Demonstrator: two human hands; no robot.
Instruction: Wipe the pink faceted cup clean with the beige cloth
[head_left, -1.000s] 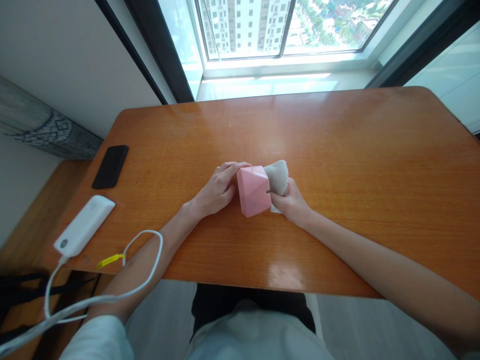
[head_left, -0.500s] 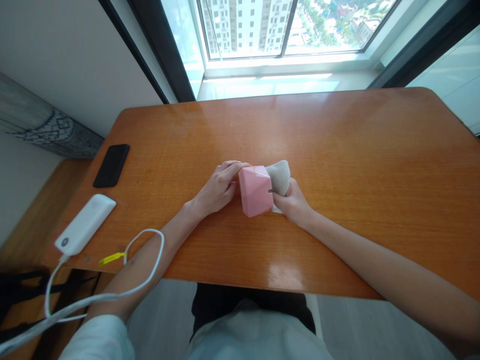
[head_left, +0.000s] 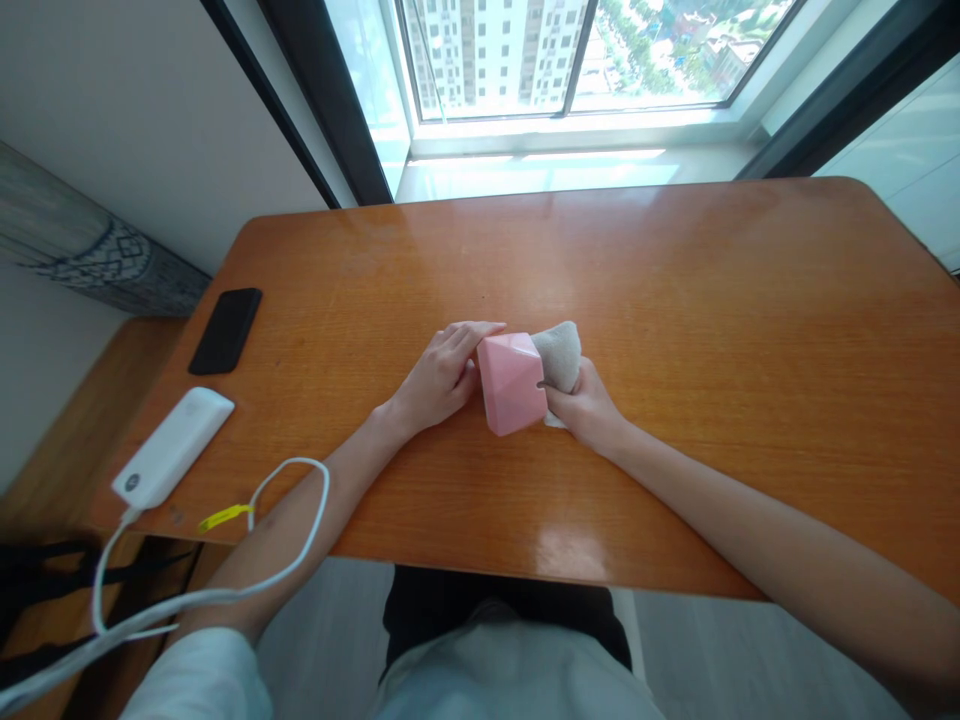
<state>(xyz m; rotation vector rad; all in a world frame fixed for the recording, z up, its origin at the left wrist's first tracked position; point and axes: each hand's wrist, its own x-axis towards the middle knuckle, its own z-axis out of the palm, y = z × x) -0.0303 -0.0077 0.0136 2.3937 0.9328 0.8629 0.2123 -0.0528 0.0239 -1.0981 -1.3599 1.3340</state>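
The left hand (head_left: 439, 378) has eased flatter and open against the pink block (head_left: 511, 385), while the right hand (head_left: 586, 407) grips a cloth (head_left: 557, 356) to its side.

Left hand (head_left: 439, 378) against left side of pink faceted object (head_left: 511, 385), mid-table; can't tell if we grip it. Right hand (head_left: 585, 405) closes on beige cloth (head_left: 559, 355), pressed to object's right side. Orange wooden table (head_left: 675, 300) beneath. Black phone (head_left: 225, 331) at table's left edge; white power bank (head_left: 172, 447) below it, white cable (head_left: 327, 490) looping near left forearm (head_left: 300, 510).
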